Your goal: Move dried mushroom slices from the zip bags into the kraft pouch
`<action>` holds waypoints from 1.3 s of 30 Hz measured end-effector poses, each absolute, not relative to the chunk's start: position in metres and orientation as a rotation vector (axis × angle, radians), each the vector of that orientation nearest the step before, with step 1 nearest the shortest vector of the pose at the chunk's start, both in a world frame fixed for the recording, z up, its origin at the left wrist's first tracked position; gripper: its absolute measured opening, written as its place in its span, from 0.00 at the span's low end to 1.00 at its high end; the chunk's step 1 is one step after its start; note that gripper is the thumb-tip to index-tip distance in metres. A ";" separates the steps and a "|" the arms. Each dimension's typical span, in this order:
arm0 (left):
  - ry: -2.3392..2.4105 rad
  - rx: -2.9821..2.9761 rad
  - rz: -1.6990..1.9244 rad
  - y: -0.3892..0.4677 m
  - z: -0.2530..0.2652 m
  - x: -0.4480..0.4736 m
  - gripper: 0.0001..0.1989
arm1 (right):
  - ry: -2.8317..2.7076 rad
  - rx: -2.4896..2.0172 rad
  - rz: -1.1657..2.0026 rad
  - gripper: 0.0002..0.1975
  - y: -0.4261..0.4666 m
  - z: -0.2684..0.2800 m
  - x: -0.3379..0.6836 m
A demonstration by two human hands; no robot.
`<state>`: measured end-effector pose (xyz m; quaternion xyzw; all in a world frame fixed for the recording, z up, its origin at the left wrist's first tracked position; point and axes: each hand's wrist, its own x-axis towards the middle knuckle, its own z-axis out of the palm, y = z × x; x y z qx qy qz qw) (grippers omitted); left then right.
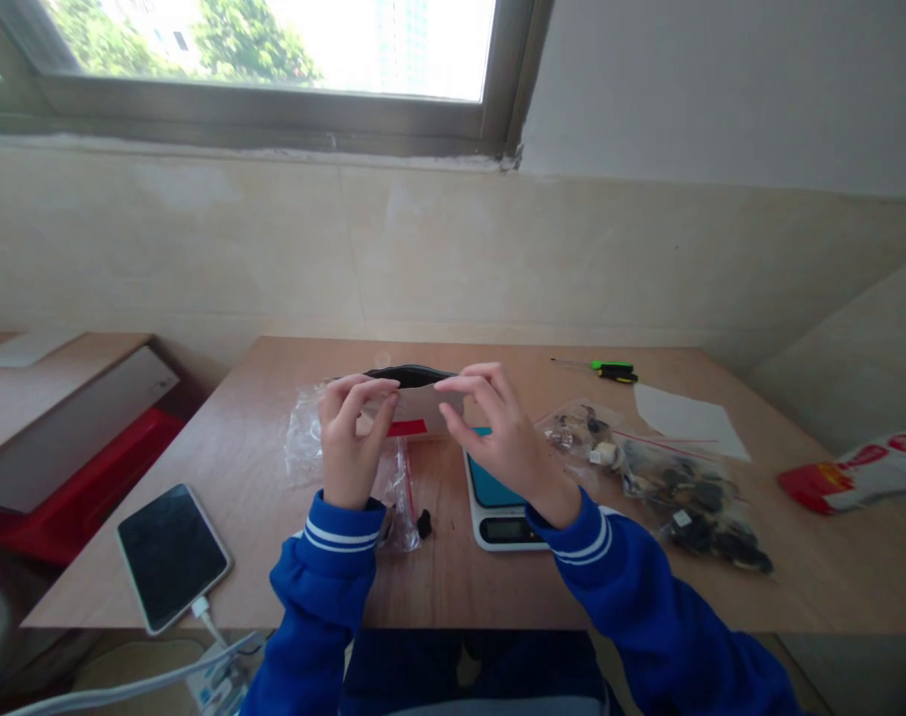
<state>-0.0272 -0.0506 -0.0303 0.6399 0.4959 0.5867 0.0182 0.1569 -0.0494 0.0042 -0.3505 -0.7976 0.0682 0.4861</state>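
A grey stand-up pouch (426, 408) with a red strip on its front is upright near the middle of the table, its dark mouth gaping. My left hand (354, 433) is closed in a pinch at the left part of the pouch's front rim. Fingers apart, my right hand (501, 423) is at the right part of that rim; the index fingertip appears to touch it, and a gap shows above the thumb. Below the pouch lies a clear zip bag (402, 497) with a red seal, a small black piece (424, 523) beside it. A kitchen scale (489, 534) is partly under my right hand.
Clear bags of dark dried pieces (695, 487) lie right of the scale. Behind them are a paper sheet (687, 418) and screwdrivers (613, 370). A red-and-white packet (862, 472) is far right. Crumpled clear plastic (301, 438) and a tablet (173, 557) on a cable are left.
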 end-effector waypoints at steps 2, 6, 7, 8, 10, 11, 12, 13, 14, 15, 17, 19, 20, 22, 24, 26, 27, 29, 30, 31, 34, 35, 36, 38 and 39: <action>1.538 1.984 1.821 -0.048 -0.029 -0.027 0.06 | -1.926 -0.873 0.185 0.07 -0.056 -0.007 0.159; 1.554 1.997 1.791 -0.044 -0.026 -0.026 0.06 | -2.215 -0.917 0.450 0.06 -0.065 -0.035 0.161; 1.555 1.995 1.789 -0.044 -0.026 -0.025 0.06 | -2.369 -0.949 0.492 0.06 -0.068 -0.043 0.160; 1.554 1.987 1.792 -0.044 -0.026 -0.025 0.06 | -2.522 -0.990 0.502 0.06 -0.071 -0.051 0.158; 1.548 1.965 1.804 -0.044 -0.026 -0.024 0.06 | -2.743 -1.071 0.450 0.07 -0.078 -0.066 0.153; 1.543 1.958 1.810 -0.045 -0.027 -0.024 0.06 | -2.801 -1.098 0.415 0.09 -0.081 -0.073 0.149; 1.539 1.956 1.812 -0.046 -0.027 -0.023 0.06 | -2.836 -1.115 0.387 0.12 -0.084 -0.079 0.145; 1.537 1.956 1.809 -0.046 -0.027 -0.023 0.06 | -2.854 -1.126 0.362 0.15 -0.086 -0.084 0.142; 1.535 1.959 1.804 -0.047 -0.027 -0.024 0.06 | -2.863 -1.132 0.337 0.18 -0.087 -0.088 0.139; 1.534 1.961 1.800 -0.047 -0.027 -0.024 0.06 | -2.866 -1.135 0.308 0.19 -0.088 -0.091 0.137; 1.537 1.965 1.795 -0.048 -0.027 -0.025 0.06 | -2.867 -1.149 0.259 0.18 -0.087 -0.090 0.137; 1.541 1.966 1.793 -0.049 -0.027 -0.025 0.06 | -2.874 -1.155 0.301 0.13 -0.082 -0.078 0.144; 1.539 1.966 1.795 -0.049 -0.028 -0.025 0.06 | -2.867 -1.141 0.386 0.10 -0.079 -0.067 0.149; 1.529 1.967 1.799 -0.050 -0.029 -0.024 0.06 | -2.776 -1.067 0.626 0.05 -0.071 -0.036 0.161; 1.516 1.970 1.811 -0.050 -0.029 -0.023 0.06 | -2.522 -1.000 0.723 0.05 -0.060 -0.001 0.170; 1.513 1.969 1.818 -0.050 -0.030 -0.022 0.06 | -2.281 -0.975 0.596 0.06 -0.047 0.031 0.172; 1.515 1.965 1.819 -0.050 -0.030 -0.022 0.06 | -2.196 -0.987 0.522 0.06 -0.040 0.043 0.171; 1.522 1.953 1.818 -0.051 -0.030 -0.022 0.06 | -2.126 -1.019 0.395 0.05 -0.025 0.056 0.165; 1.527 1.950 1.822 -0.051 -0.030 -0.022 0.06 | -2.125 -1.033 0.344 0.04 -0.020 0.059 0.162; 1.537 1.949 1.828 -0.051 -0.031 -0.022 0.06 | -2.135 -1.038 0.306 0.05 -0.015 0.059 0.159; 1.566 1.974 1.828 -0.053 -0.032 -0.023 0.09 | -2.121 -0.999 0.255 0.13 -0.014 0.049 0.155; 1.563 1.984 1.824 -0.053 -0.032 -0.023 0.11 | -2.091 -0.976 0.254 0.14 -0.017 0.045 0.154; 1.551 1.993 1.818 -0.053 -0.032 -0.023 0.12 | -2.050 -0.955 0.260 0.13 -0.023 0.039 0.154; 1.509 2.008 1.813 -0.053 -0.032 -0.023 0.14 | -1.956 -0.926 0.299 0.08 -0.036 0.026 0.153; 1.493 2.007 1.815 -0.052 -0.031 -0.024 0.16 | -1.927 -0.919 0.337 0.06 -0.043 0.019 0.152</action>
